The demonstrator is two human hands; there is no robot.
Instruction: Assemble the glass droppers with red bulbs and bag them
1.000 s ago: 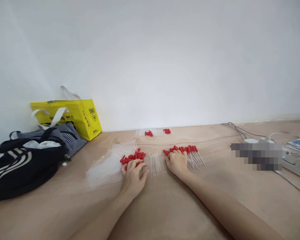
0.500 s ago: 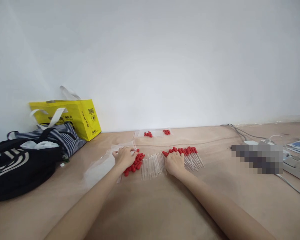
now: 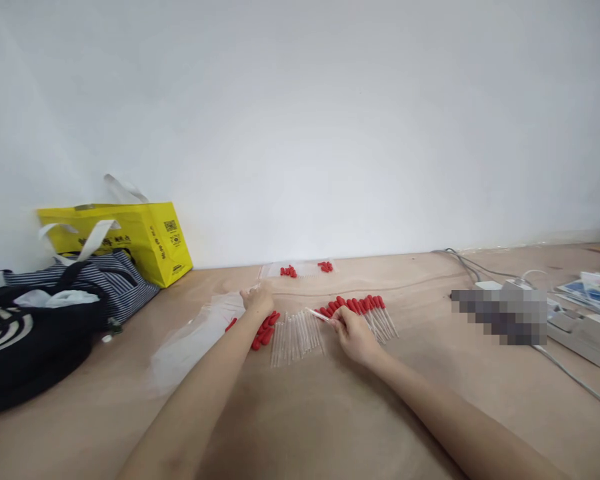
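Observation:
In my right hand (image 3: 353,331) a thin clear dropper tube (image 3: 320,315) is pinched, its free end pointing up and left. My left hand (image 3: 258,301) is over the far side of a pile of red rubber bulbs (image 3: 265,333), fingers curled; whatever they hold is hidden. Between the hands, a row of loose clear tubes (image 3: 295,340) lies side by side on the table. Just beyond my right hand, droppers with red bulbs fitted (image 3: 375,307) lie in a slanting row. A clear plastic bag (image 3: 190,340) spreads flat beneath and left of my left hand.
Toward the wall lies another clear bag (image 3: 307,269) with red bulbs at both ends. A yellow bag (image 3: 173,257), a striped bag (image 3: 125,287) and a black bag (image 3: 40,353) stand at left. Cables (image 3: 467,263), a white device (image 3: 587,337) and papers (image 3: 595,293) are at right.
My right hand has lifted a clear tube from the row and now holds it tilted. My left hand has turned and shifted to the far side of the bulb pile. The view has swung slightly right.

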